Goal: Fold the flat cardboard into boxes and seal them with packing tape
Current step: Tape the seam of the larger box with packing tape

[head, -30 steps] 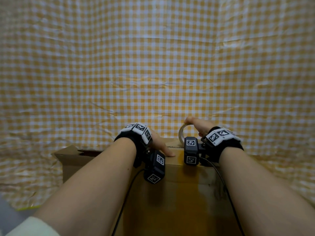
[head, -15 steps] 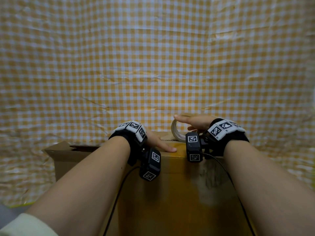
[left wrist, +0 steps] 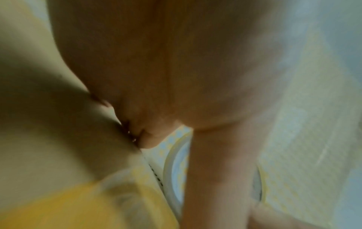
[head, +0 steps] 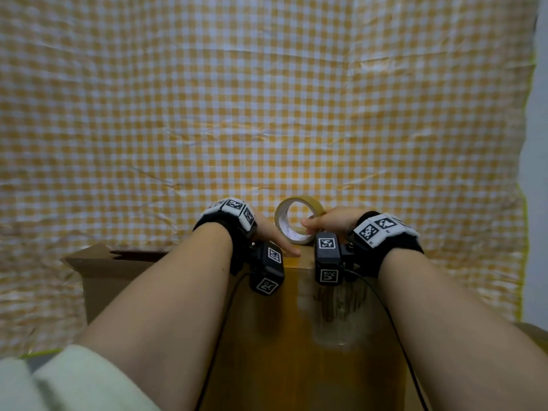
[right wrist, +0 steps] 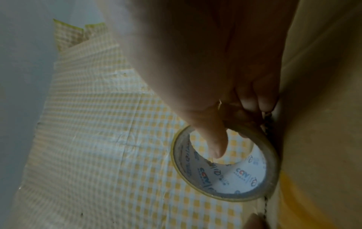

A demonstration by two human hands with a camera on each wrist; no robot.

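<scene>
Cardboard box (head: 296, 336) is seen standing on the yellow gingham cloth (head: 267, 114), with an open flap (head: 89, 256) projecting at its left end and a glossy strip of packing tape (head: 284, 345) laid along the top face. The left hand (head: 271, 237) is laid flat on the far edge of the box top, fingers extended and pressing on the taped surface; nothing is held in it. In the left wrist view the image is blurred, and only straight fingers against the cardboard can be made out. Just right of that hand, the tape roll (head: 298, 221) is held on edge at the far rim of the box, touching the cardboard. The right hand (head: 332, 222) grips the roll: in the right wrist view the thumb (right wrist: 211, 139) is hooked through the core and the other fingers (right wrist: 252, 100) are curled over the outer band. The roll therefore lies between the two hands, ahead of the right palm.
</scene>
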